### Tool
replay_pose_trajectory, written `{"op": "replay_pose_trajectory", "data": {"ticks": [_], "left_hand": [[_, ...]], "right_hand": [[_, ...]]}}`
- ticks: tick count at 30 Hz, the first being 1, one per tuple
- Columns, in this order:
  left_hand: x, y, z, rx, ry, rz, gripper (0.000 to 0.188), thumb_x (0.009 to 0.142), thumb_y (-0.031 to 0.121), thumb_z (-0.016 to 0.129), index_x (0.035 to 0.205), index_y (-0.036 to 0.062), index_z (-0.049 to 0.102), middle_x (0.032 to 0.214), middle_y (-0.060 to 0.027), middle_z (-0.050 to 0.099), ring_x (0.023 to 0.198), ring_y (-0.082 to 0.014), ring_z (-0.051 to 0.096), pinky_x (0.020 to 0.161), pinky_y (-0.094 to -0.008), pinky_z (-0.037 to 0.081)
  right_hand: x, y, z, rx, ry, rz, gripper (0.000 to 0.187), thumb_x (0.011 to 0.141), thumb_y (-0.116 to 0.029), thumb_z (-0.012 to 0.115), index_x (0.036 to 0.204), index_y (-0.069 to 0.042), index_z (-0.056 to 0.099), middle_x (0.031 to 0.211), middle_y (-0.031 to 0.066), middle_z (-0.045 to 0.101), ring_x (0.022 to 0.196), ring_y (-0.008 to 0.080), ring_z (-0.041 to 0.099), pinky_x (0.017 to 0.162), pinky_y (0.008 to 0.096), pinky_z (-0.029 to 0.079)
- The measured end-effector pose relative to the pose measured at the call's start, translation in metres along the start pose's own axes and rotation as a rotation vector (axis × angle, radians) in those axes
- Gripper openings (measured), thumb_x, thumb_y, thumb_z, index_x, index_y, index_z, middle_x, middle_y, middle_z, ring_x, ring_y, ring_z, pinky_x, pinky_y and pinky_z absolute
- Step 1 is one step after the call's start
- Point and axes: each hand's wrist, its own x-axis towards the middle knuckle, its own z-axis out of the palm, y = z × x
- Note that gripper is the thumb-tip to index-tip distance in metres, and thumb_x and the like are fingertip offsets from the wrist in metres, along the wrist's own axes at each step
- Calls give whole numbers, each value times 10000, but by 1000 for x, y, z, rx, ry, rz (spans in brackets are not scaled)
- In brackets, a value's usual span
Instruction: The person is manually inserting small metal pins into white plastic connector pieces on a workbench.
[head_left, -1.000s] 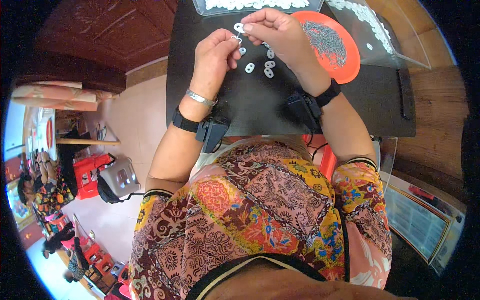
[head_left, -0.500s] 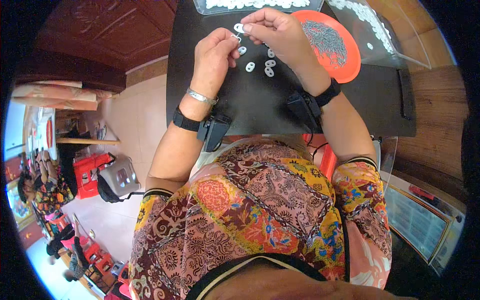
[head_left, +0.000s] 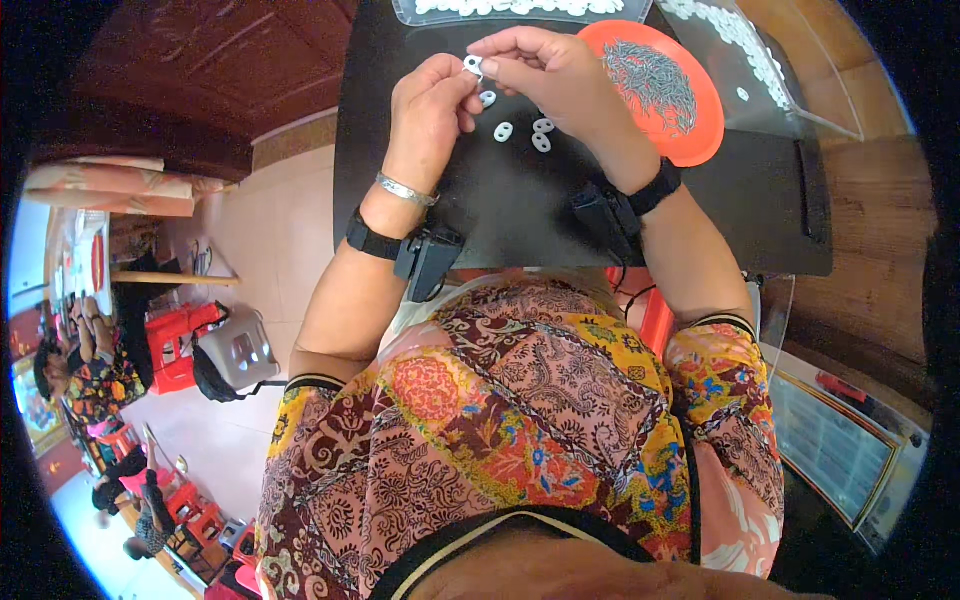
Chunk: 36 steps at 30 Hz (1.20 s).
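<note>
A small white oval piece with two holes (head_left: 473,64) is pinched between my two hands over the black table. My left hand (head_left: 432,102) is closed, its thumb and forefinger tips at the near side of the piece. My right hand (head_left: 556,78) comes from the other side, thumb and forefinger closed on the same piece. Fingers hide part of it, along with any small metal part there. Just below the hands lie loose white two-hole pieces (head_left: 503,132), and a close pair of them (head_left: 542,142) sits farther right.
To the right, an orange-red plate (head_left: 706,128) holds a heap of thin grey metal pins (head_left: 652,85). Clear bins of white pieces (head_left: 520,8) stand along the far edge and far right. A single white piece (head_left: 742,94) lies beside the plate.
My right hand has moved slightly left and down, bringing the white piece against my left fingertips. The thin metal bit seen between the hands before is now mostly hidden.
</note>
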Motion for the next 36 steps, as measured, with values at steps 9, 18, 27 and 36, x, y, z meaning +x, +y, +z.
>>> {"op": "replay_pose_trajectory", "data": {"ticks": [9, 18, 27, 36], "left_hand": [[2, -1, -3, -135, -20, -34, 147, 850, 110, 499, 758, 31, 582, 620, -27, 584, 476, -78, 500, 445, -191, 352], [-1, 4, -3, -241, -68, 21, 207, 877, 161, 476, 800, 11, 597, 654, -47, 597, 520, -89, 540, 478, -192, 367], [-2, 3, -2, -247, -51, 39, 205, 885, 160, 490, 820, 1, 601, 643, -43, 590, 516, -94, 536, 485, -190, 369], [-2, 0, -3, -316, -83, 42, 231, 904, 177, 461, 804, 11, 586, 657, -34, 584, 523, -88, 527, 482, -195, 372]], "right_hand": [[-2, 0, 7, -216, 56, -172, 268, 728, -92, 715, 974, -12, 642, 750, 30, 643, 643, 63, 590, 603, 214, 493], [-3, -2, 7, -329, 79, -267, 285, 765, -25, 674, 1043, -8, 611, 761, -23, 577, 677, 26, 531, 614, 177, 457], [-4, -6, 7, -339, 88, -320, 295, 750, -34, 687, 1036, -13, 615, 767, -13, 570, 682, 45, 527, 618, 192, 456], [-9, -17, 10, -472, 138, -313, 302, 718, -70, 700, 1012, -47, 634, 780, 33, 566, 673, 104, 541, 618, 223, 463]]}}
